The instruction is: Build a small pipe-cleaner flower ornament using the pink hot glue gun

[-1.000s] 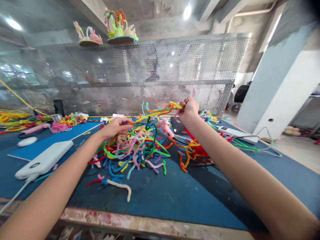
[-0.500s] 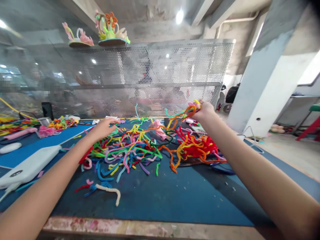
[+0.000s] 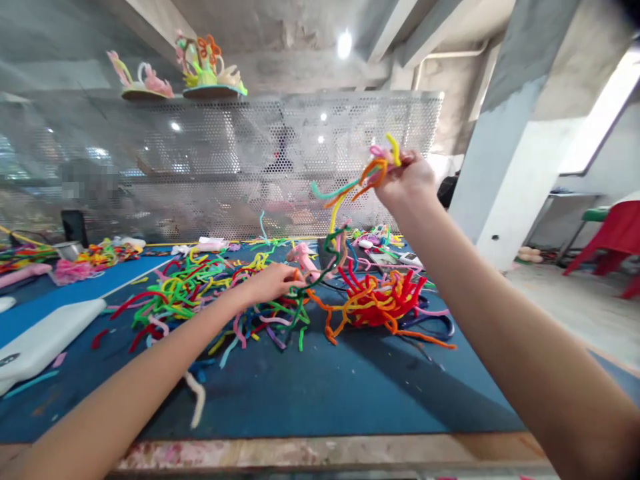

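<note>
My right hand (image 3: 407, 177) is raised over the right side of the table, closed around a small bunch of pipe cleaners (image 3: 375, 173) in orange, yellow, pink and turquoise. A yellow strand dangles from the bunch toward a dark green pipe cleaner (image 3: 334, 257). Over the middle of the heap, my left hand (image 3: 275, 283) has its fingertips pinched at the lower end of the dark green strand. Under and around it spreads a mixed-colour pile of pipe cleaners (image 3: 175, 293). A red and orange pile (image 3: 385, 300) lies below my right hand.
A white power bank (image 3: 60, 340) lies at the left, with a metal cup (image 3: 70, 250) and a dark phone (image 3: 74, 228) farther back. Behind the table stands a perforated metal screen (image 3: 240, 167), with decorated pieces (image 3: 215, 83) on top. A cream pipe cleaner (image 3: 197, 400) lies near the front edge.
My right hand has risen with its bunch, lifting the strands off the pile. My left hand has moved right, from the mixed pile's far left to the dark green strand, and its fingers have closed.
</note>
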`<state>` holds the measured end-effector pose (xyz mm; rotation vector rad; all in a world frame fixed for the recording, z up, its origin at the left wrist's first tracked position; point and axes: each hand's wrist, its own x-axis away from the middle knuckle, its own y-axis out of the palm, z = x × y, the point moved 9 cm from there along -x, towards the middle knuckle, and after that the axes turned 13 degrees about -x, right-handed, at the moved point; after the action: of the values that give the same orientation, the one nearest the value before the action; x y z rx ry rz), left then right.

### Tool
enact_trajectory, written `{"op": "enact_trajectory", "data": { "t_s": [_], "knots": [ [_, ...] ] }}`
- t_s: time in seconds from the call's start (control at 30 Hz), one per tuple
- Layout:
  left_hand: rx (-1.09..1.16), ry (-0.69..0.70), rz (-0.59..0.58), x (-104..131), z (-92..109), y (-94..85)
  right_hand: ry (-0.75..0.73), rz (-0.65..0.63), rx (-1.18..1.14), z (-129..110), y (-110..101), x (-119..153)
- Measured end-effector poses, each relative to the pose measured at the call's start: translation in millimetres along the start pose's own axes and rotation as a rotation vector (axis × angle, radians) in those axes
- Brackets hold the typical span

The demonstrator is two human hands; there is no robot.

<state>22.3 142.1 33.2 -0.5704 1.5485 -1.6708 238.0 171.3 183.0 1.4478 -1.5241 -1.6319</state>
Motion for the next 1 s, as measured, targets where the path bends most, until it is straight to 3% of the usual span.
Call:
{"op": "enact_trajectory", "data": {
  "t_s": [0.07, 0.13, 0.17, 0.23, 0.3, 0.37, 0.43, 0.5, 0.6, 0.7, 0.8, 0.9, 1.0],
  "knots": [
    [-0.014, -0.133, 0.008, 12, -34, -12.7, -0.053, 0.155, -0.092, -24, -24, -7],
    [-0.013, -0.315, 0.151, 25, -71, -42.6, -0.055, 0.239, -0.108, -36, -48, -7],
    [-0.043, -0.412, 0.229, 32, -87, -58.2, -0.042, 0.257, -0.101, -38, -58, -6],
    [-0.212, -0.588, 0.274, 42, -103, -77.9, 0.017, 0.277, -0.073, -29, -74, -1],
    [-0.415, -0.683, 0.238, 43, -94, -83.4, 0.145, 0.282, -0.018, -5, -84, 6],
    [-0.424, -0.561, 0.247, 30, -59, -75.4, 0.290, 0.267, 0.039, 26, -84, 16],
    [-0.177, -0.321, 0.271, 13, -12, -56.2, 0.373, 0.245, 0.062, 52, -77, 27],
    [0.231, -0.134, 0.184, -3, 26, -27.0, 0.429, 0.225, 0.067, 75, -66, 39],
    [0.809, -0.011, 0.101, -22, 57, 4.2, 0.469, 0.179, 0.045, 97, -43, 50],
    [1.096, 0.069, 0.180, -32, 60, 5.7, 0.451, 0.106, -0.029, 102, -18, 45],
    [1.186, 0.055, 0.156, -30, 48, 0.4, 0.336, 0.065, -0.081, 83, -5, 25],
    [1.153, -0.032, 0.140, -18, 25, -13.8, 0.169, 0.084, -0.124, 48, -12, 4],
    [0.867, -0.119, 0.188, 1, -3, -37.7, 0.087, 0.190, -0.143, 18, -38, -2]
  ]
}}
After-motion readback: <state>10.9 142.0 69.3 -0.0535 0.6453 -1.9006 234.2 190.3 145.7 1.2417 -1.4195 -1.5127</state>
